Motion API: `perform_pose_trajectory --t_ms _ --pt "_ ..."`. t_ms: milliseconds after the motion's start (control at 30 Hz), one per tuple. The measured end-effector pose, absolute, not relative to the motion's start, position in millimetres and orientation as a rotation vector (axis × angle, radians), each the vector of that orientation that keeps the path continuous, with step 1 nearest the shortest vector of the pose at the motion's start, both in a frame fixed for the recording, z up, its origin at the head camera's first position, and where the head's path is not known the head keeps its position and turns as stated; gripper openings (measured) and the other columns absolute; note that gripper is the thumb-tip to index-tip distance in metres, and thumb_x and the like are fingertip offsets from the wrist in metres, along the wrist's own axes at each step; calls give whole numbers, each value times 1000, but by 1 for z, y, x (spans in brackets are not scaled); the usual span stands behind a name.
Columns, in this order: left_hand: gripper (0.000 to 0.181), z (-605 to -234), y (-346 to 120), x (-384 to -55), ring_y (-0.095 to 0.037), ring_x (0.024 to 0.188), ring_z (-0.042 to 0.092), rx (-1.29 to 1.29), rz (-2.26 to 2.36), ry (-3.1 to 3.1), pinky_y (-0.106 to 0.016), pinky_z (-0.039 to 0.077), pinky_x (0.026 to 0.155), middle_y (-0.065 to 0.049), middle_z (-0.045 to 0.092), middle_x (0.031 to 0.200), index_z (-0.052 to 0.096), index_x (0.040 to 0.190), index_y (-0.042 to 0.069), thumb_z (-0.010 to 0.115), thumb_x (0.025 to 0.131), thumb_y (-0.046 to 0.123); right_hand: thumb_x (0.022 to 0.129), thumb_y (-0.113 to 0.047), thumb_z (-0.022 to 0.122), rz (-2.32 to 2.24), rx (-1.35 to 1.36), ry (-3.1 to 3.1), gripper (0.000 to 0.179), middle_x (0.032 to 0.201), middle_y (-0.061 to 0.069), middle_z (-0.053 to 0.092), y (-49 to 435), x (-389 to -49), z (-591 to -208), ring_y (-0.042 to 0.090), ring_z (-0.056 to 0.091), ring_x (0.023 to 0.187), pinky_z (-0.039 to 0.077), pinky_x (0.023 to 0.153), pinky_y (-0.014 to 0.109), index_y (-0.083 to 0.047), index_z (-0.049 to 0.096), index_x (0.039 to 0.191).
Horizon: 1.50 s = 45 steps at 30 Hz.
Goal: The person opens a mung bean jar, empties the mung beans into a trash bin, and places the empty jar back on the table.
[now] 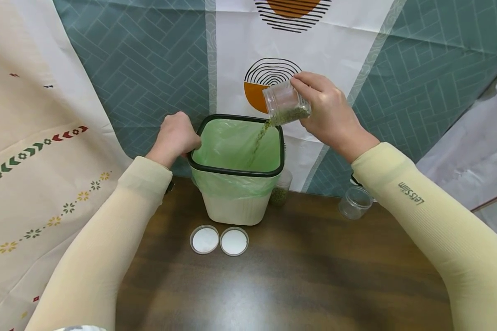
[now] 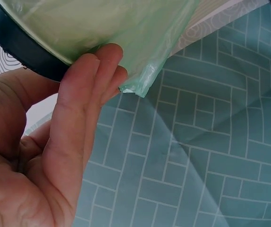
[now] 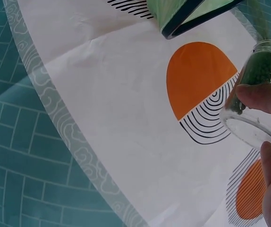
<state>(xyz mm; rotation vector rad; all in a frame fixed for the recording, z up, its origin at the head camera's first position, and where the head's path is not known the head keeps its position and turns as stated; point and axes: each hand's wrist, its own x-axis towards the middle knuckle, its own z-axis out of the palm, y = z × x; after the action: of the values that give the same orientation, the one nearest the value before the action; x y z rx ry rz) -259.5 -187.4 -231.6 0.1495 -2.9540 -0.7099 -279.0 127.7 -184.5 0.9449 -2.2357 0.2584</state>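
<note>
My left hand [image 1: 175,138] grips the left side of the trash bin [image 1: 234,202], which has an off-white body, a dark rim and a light green liner bag [image 1: 223,142]. In the left wrist view its thumb and fingers pinch the rim over the bag [image 2: 159,42]. Above the bin's right side, my right hand [image 1: 329,110] holds a clear jar [image 1: 283,99] by its base end, tilted mouth-down to the left. Small green beans [image 1: 260,140] stream from the jar into the lined bin. More beans [image 3: 260,68] lie along the jar's lower wall.
Two round lids [image 1: 205,240] with white insides lie side by side on the wooden table [image 1: 306,276] before the bin. A jar with green beans [image 1: 279,195] stands at the bin's right, partly hidden. Farther right is another clear jar [image 1: 355,202]. A patterned cloth [image 1: 149,55] hangs behind.
</note>
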Motion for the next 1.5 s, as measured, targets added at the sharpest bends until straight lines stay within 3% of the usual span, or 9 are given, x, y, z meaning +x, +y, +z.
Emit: perform_pose_trajectory --t_ms 333,1500 --pt "19 -230 -188 -259 -24 43 60 159 -731 -2951 -32 46 41 -8 55 47 48 52 12 52 67 2 67 11 73 271 968 -2224 70 137 10 49 129 -279 -184 24 42 131 46 98 41 -4 53 132" --pt "14 -232 -188 -263 -24 43 60 160 -679 -2965 -31 46 42 -7 55 46 52 54 10 53 66 3 68 19 64 244 1028 -2147 66 134 14 50 129 -283 -185 26 42 131 43 102 39 0 54 129"
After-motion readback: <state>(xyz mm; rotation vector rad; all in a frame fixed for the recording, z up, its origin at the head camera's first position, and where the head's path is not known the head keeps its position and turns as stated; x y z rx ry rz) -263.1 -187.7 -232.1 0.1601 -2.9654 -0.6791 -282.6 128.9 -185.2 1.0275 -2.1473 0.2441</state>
